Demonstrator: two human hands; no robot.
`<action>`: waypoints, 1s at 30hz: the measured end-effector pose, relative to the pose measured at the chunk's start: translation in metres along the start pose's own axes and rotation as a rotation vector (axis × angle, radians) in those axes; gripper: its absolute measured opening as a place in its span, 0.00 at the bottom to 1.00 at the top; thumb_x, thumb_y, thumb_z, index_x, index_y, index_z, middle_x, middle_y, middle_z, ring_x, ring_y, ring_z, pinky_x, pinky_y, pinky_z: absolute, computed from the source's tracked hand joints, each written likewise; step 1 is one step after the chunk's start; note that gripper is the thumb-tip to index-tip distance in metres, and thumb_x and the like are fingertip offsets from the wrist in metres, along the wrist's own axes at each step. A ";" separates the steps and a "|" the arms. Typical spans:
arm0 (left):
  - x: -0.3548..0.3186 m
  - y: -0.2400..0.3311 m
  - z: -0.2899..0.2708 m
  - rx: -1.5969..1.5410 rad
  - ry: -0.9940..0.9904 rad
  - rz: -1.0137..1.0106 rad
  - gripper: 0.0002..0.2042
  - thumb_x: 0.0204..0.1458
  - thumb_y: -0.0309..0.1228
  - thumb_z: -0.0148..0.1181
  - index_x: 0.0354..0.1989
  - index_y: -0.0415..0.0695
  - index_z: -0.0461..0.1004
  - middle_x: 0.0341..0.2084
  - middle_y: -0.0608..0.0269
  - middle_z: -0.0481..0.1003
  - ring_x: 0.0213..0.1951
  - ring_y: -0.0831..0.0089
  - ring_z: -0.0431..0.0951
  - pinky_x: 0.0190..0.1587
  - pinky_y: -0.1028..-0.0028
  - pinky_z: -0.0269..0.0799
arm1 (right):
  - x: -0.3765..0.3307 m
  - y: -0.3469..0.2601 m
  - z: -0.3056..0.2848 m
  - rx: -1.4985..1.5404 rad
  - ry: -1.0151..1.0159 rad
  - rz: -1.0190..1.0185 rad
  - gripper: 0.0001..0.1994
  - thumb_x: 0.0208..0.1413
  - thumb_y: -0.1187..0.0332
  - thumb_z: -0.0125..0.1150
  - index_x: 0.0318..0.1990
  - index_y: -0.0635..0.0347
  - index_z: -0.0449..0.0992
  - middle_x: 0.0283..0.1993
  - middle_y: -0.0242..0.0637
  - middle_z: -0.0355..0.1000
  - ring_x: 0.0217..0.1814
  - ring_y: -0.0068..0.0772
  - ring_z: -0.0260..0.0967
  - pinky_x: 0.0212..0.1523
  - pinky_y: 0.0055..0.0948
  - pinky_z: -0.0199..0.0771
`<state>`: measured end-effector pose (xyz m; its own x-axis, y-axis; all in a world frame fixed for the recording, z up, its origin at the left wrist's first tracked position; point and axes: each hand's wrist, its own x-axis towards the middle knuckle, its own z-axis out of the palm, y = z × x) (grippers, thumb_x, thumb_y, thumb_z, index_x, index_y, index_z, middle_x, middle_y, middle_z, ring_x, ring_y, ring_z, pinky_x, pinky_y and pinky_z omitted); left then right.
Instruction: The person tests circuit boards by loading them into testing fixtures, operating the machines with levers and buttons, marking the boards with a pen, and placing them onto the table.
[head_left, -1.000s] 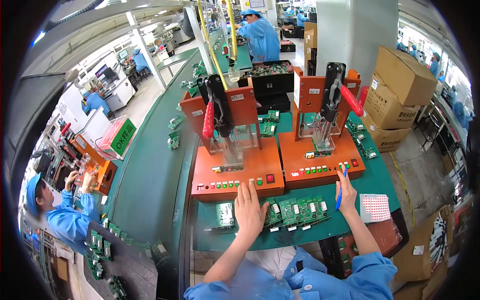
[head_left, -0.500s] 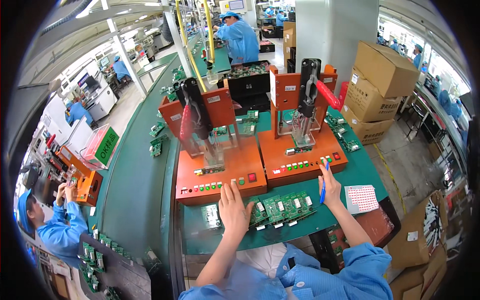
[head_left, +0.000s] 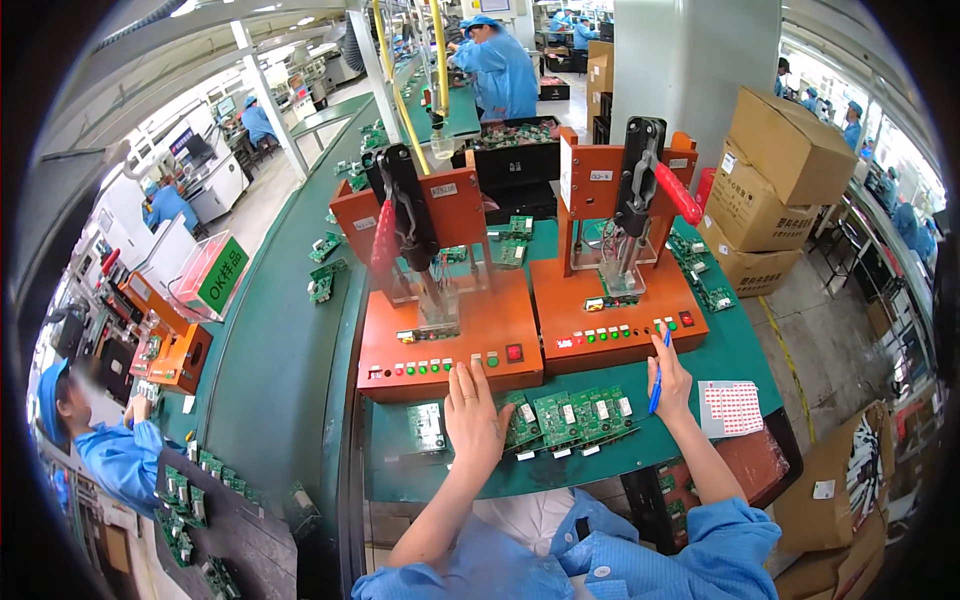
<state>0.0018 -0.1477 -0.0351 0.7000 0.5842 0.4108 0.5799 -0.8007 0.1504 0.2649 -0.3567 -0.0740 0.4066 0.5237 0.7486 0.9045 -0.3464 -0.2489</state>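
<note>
The orange fixtures (head_left: 505, 320) look smooth and softly shining, perhaps plastic, though the view is too coarse to be sure. Their red lever grips (head_left: 680, 195) seem glossy plastic, as does the blue pen (head_left: 655, 392). The green surface (head_left: 745, 340) is smooth and fairly matt. The sleeves (head_left: 725, 535) are cloth, the cartons (head_left: 800, 145) matt cardboard.

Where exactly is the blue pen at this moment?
In the head view, the blue pen is right of centre, held in the right hand, left of the red-and-white label sheet.
</note>
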 end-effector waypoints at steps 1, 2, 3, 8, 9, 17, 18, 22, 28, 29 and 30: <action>0.001 0.001 0.001 0.002 -0.004 -0.006 0.46 0.46 0.42 0.70 0.70 0.30 0.52 0.66 0.36 0.57 0.68 0.45 0.58 0.60 0.59 0.63 | -0.002 0.002 0.001 0.017 -0.008 0.021 0.20 0.60 0.76 0.57 0.60 0.66 0.67 0.68 0.51 0.64 0.53 0.52 0.77 0.41 0.36 0.82; 0.001 0.001 -0.001 -0.015 -0.010 -0.006 0.46 0.47 0.41 0.70 0.70 0.31 0.51 0.66 0.36 0.56 0.68 0.44 0.58 0.61 0.58 0.63 | -0.002 0.001 0.001 0.035 -0.013 0.040 0.20 0.60 0.76 0.57 0.60 0.66 0.67 0.68 0.51 0.64 0.53 0.52 0.77 0.41 0.36 0.82; 0.000 0.001 -0.002 -0.033 -0.017 -0.006 0.46 0.48 0.40 0.70 0.70 0.32 0.50 0.66 0.35 0.56 0.68 0.44 0.58 0.63 0.56 0.62 | -0.002 0.001 0.000 0.040 -0.010 0.035 0.21 0.60 0.76 0.57 0.61 0.66 0.67 0.68 0.52 0.64 0.53 0.53 0.77 0.41 0.37 0.81; 0.000 0.001 -0.003 -0.036 -0.009 -0.008 0.46 0.48 0.39 0.70 0.70 0.31 0.50 0.66 0.35 0.56 0.68 0.43 0.57 0.63 0.56 0.62 | 0.000 0.000 0.000 0.050 -0.021 0.035 0.22 0.60 0.77 0.56 0.62 0.66 0.65 0.68 0.51 0.64 0.52 0.54 0.77 0.40 0.37 0.81; 0.001 0.002 -0.004 -0.040 -0.011 -0.008 0.46 0.48 0.39 0.70 0.70 0.31 0.50 0.66 0.34 0.56 0.68 0.43 0.57 0.63 0.56 0.62 | 0.000 -0.001 0.000 0.048 -0.019 0.034 0.22 0.60 0.77 0.56 0.62 0.66 0.65 0.68 0.52 0.64 0.52 0.54 0.77 0.40 0.37 0.81; 0.002 0.002 -0.005 -0.059 -0.009 -0.009 0.45 0.48 0.37 0.69 0.70 0.31 0.49 0.66 0.34 0.56 0.68 0.42 0.57 0.63 0.56 0.62 | 0.000 0.001 0.002 0.054 -0.026 0.040 0.20 0.61 0.76 0.55 0.61 0.67 0.65 0.69 0.51 0.64 0.51 0.53 0.78 0.39 0.36 0.81; 0.002 0.002 -0.005 -0.058 -0.005 -0.006 0.45 0.48 0.37 0.69 0.70 0.30 0.49 0.66 0.34 0.56 0.68 0.42 0.57 0.63 0.56 0.62 | 0.000 0.000 0.002 0.055 -0.021 0.035 0.20 0.61 0.76 0.55 0.61 0.66 0.65 0.69 0.51 0.64 0.51 0.53 0.78 0.39 0.36 0.81; 0.001 0.001 -0.006 -0.055 -0.014 -0.025 0.45 0.48 0.37 0.69 0.70 0.30 0.49 0.65 0.34 0.56 0.67 0.42 0.57 0.64 0.56 0.61 | 0.001 -0.002 0.003 0.059 -0.019 0.035 0.21 0.61 0.77 0.56 0.61 0.64 0.65 0.69 0.51 0.64 0.50 0.51 0.78 0.38 0.35 0.81; -0.001 0.002 -0.001 -0.058 0.004 -0.006 0.44 0.50 0.38 0.68 0.70 0.30 0.50 0.66 0.34 0.56 0.68 0.42 0.57 0.64 0.57 0.61 | 0.003 -0.003 0.001 0.030 0.018 0.002 0.21 0.61 0.77 0.56 0.62 0.63 0.67 0.69 0.49 0.63 0.34 0.40 0.78 0.33 0.31 0.78; -0.001 0.002 -0.001 -0.052 -0.003 -0.009 0.44 0.50 0.39 0.67 0.70 0.30 0.50 0.66 0.34 0.56 0.68 0.42 0.57 0.64 0.57 0.61 | 0.002 -0.002 0.000 0.019 0.035 -0.007 0.21 0.61 0.77 0.56 0.62 0.63 0.67 0.69 0.49 0.63 0.31 0.38 0.77 0.32 0.31 0.78; -0.001 0.002 0.000 -0.056 -0.005 -0.009 0.44 0.50 0.39 0.67 0.70 0.30 0.50 0.66 0.34 0.56 0.68 0.42 0.57 0.64 0.57 0.61 | 0.002 -0.002 0.000 0.016 0.033 -0.008 0.21 0.61 0.77 0.56 0.62 0.63 0.67 0.69 0.49 0.63 0.31 0.38 0.77 0.32 0.31 0.78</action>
<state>0.0024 -0.1500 -0.0348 0.6970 0.5918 0.4049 0.5621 -0.8015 0.2039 0.2639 -0.3545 -0.0718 0.3955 0.5003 0.7702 0.9096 -0.3298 -0.2528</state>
